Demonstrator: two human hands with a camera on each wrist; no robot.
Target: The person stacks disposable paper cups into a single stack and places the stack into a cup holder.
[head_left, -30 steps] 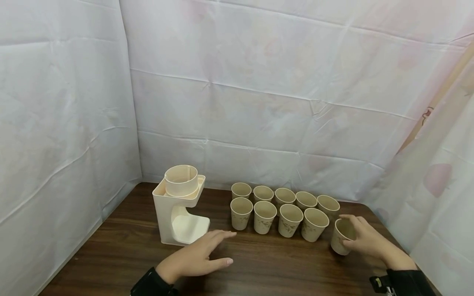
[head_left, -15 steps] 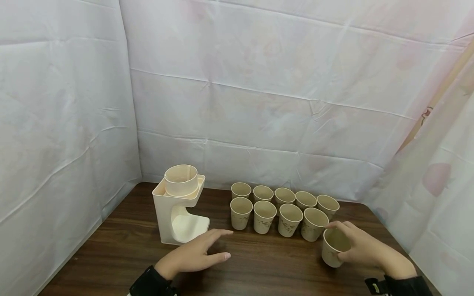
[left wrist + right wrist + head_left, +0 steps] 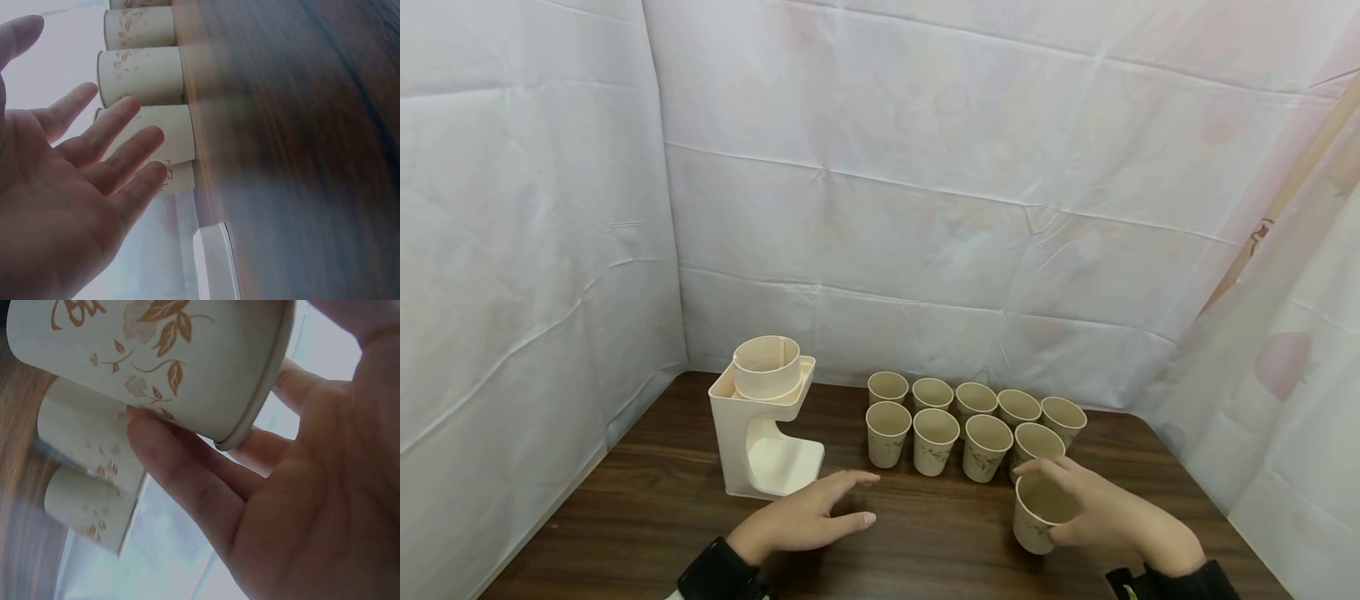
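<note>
My right hand [image 3: 1101, 510] grips a cream paper cup [image 3: 1032, 525] with thumb and fingers at its sides near the rim. In the right wrist view, brown leaf prints cover this upright cup [image 3: 169, 356], and two more cups show beyond it. My left hand [image 3: 808, 518] hovers over the table, fingers extended and holding nothing, in front of a cream cup-dispenser-like stand [image 3: 730, 442] with a round ring on top. The left wrist view has this palm [image 3: 56, 200] spread beside several printed cups [image 3: 140, 75].
Two rows of paper cups [image 3: 936, 442] stand upright at the back of the dark wooden table [image 3: 925, 542]. White cloth [image 3: 880, 225] hangs behind and along both sides. A flat base of the stand [image 3: 215, 262] shows low in the left wrist view.
My right hand has carried the cup leftward and toward me, from the right end to in front of the front row. The left hand has hardly moved.
</note>
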